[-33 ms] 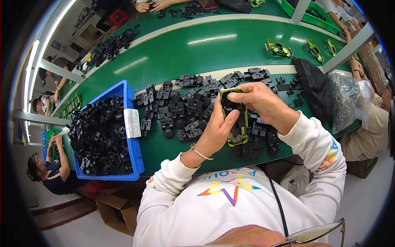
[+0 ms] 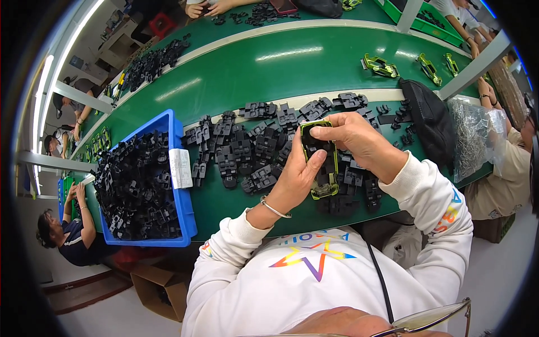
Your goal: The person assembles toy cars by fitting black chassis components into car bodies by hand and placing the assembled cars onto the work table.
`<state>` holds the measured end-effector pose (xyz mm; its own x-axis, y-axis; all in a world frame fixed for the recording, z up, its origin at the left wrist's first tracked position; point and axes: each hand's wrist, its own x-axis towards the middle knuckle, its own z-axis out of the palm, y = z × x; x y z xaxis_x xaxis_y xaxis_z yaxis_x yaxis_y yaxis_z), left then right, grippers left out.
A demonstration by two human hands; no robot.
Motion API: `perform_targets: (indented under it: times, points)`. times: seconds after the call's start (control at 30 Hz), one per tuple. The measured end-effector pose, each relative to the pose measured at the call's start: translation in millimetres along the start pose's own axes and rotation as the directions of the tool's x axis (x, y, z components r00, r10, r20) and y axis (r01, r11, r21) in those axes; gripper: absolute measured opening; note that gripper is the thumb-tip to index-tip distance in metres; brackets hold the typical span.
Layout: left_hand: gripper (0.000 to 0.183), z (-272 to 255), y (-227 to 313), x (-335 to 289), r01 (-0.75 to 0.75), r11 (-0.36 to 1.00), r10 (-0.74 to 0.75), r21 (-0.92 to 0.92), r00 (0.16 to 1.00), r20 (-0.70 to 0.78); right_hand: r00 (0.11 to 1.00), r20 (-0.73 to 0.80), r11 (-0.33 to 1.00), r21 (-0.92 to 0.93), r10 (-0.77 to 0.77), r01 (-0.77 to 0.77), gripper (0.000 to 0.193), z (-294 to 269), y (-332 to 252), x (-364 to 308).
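Hidden or unclear, left to right: the row of green shells (image 2: 100,143) at far left is too small and overlapped for you to count. In the blue bin (image 2: 188,216), heaped black parts (image 2: 135,185) cover the floor. The cardboard box (image 2: 178,292) below has a dim inside. Your left hand (image 2: 295,180) covers the left side of the held shell (image 2: 324,180); its thumb lies across the shell, its other fingers mostly out of sight behind. Your right hand (image 2: 362,137) presses its thumb on the far end, fingers curled around behind, tips hidden. Between them you pinch the shell, tilted, above the near part of the table; whether its underside touches anything, cannot tell. Silvery bits in the clear bag (image 2: 474,140) blur together.

Counts, left to right: one blue bin, one white tag (image 2: 180,168) on its right wall, one bracelet (image 2: 275,208) on your left wrist, one shell in hand, three green shells (image 2: 380,65) at upper right, one black pouch (image 2: 429,123), one clear bag. Loose black parts (image 2: 241,146) overlap too much to count.

Surface and room: co-worker in a dark top (image 2: 78,241) at left; red stool (image 2: 161,24) beyond; green tabletop (image 2: 224,73) with lamp glare and pale strips; another worker's hands (image 2: 210,8) cut off above; green tray (image 2: 449,35) at upper right.
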<state>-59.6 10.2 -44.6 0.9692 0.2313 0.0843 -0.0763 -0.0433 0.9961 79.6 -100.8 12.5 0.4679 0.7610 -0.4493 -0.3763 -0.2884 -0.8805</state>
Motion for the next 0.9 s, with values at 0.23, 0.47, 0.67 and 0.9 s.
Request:
perform_targets:
  times: [0.23,0.47,0.67,0.9]
  points:
    - [0.054,0,0,2,0.039,0.98,-0.043,-0.195,0.999,-0.016,0.999,0.034,0.999,-0.033,0.017,-0.015,0.031,-1,2,4]
    - [0.046,-5,16,14,0.087,0.62,-0.258,-0.78,0.961,-0.098,0.708,0.047,0.501,-0.675,-0.704,0.542,0.074,5,13,-17]
    - [0.044,-8,20,16,0.069,0.539,-0.271,-0.839,0.958,-0.095,0.695,0.287,0.085,-0.89,-0.66,0.449,0.067,21,13,-40]
    - [0.044,-8,19,16,0.067,0.497,-0.275,-0.865,0.958,-0.084,0.646,0.395,-0.062,-0.878,-0.654,0.475,0.067,22,11,-36]
